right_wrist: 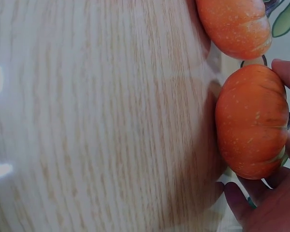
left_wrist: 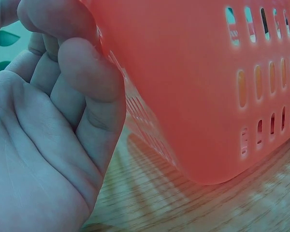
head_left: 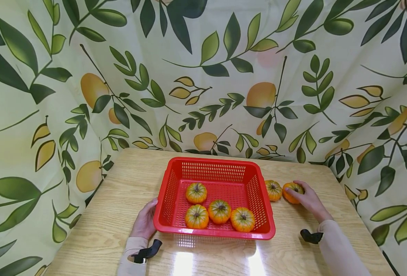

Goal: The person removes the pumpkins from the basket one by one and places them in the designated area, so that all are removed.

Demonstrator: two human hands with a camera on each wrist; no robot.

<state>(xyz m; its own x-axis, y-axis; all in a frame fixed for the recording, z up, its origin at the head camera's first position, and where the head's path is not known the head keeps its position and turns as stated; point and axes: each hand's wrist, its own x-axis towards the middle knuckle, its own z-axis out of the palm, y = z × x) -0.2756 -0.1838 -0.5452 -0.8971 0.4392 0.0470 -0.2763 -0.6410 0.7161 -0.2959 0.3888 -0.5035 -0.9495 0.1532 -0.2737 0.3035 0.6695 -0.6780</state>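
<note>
A red plastic basket (head_left: 215,230) with slotted walls stands on the table, holding several small orange pumpkins (head_left: 219,211). At its left side my left hand (head_left: 146,219) grips the rim; the left wrist view shows curled fingers (left_wrist: 94,92) against the basket corner (left_wrist: 183,96). To the right of the basket, my right hand (head_left: 308,199) holds a small orange-and-green pumpkin (head_left: 290,193) by its sides. In the right wrist view that pumpkin (right_wrist: 251,123) sits between the thumb and fingers. Another pumpkin (head_left: 273,190) lies between it and the basket, apart from the hand.
The light wood table (head_left: 110,214) extends around the basket. Patterned cloth (head_left: 220,96) with leaves and fruit hangs behind the table and along both sides. A black wrist mount (head_left: 147,252) sits on the left sleeve, and a similar mount (head_left: 311,236) on the right.
</note>
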